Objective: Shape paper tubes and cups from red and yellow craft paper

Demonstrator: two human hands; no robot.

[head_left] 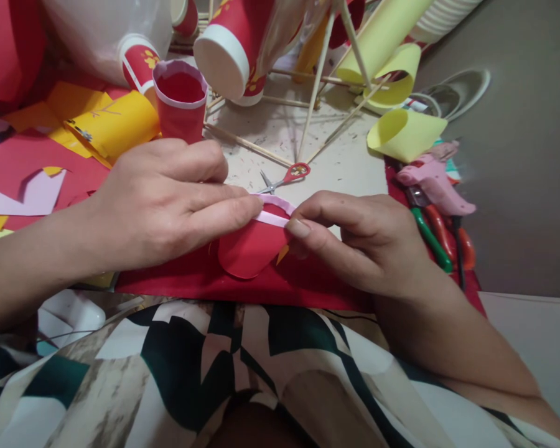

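A red paper cup [251,249] lies on its side on a red paper sheet [177,280], with a pale pink paper strip [275,211] around its rim. My left hand [163,199] is closed over the cup, fingers pressing the strip against the rim. On the other side, my right hand [364,239] pinches the strip's end at the rim between thumb and fingers. A second red cup [180,106] with a pink rim band stands upright behind my left hand.
Small red-handled scissors [287,177] lie just behind the cup. Wooden sticks [315,87] form a frame at the back among red paper cups [228,53]. Yellow paper rolls [404,130], a pink glue gun [436,183] and pliers [432,233] sit at right.
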